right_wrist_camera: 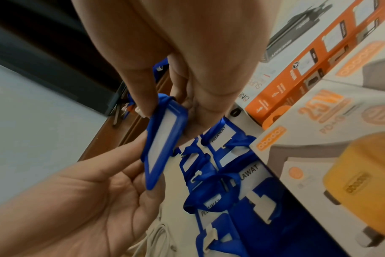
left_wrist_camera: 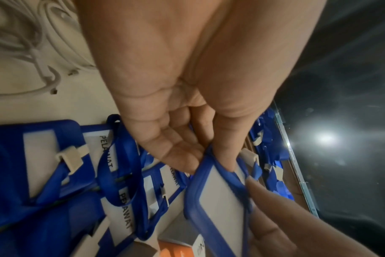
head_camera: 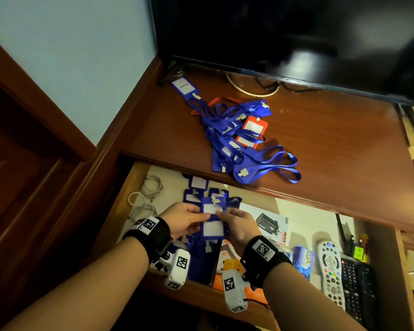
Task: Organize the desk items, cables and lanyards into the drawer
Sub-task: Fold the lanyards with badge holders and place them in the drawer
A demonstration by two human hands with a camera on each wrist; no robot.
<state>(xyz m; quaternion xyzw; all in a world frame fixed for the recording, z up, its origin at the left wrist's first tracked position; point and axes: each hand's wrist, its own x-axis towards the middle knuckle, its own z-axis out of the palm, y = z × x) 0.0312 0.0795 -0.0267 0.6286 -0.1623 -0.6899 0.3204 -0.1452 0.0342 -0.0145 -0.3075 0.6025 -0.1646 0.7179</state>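
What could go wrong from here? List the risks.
1. Both hands, left and right, only pinch the badge by its edges; it may slip onto the badges below, crooked.
2. The lanyards on the desk are tangled; lifting one could drag others off the edge.

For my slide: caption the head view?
Both hands hold a blue badge holder over the open drawer.

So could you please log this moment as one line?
both hands: left hand, right hand hold blue badge holder | over open drawer | lanyard pile on desk
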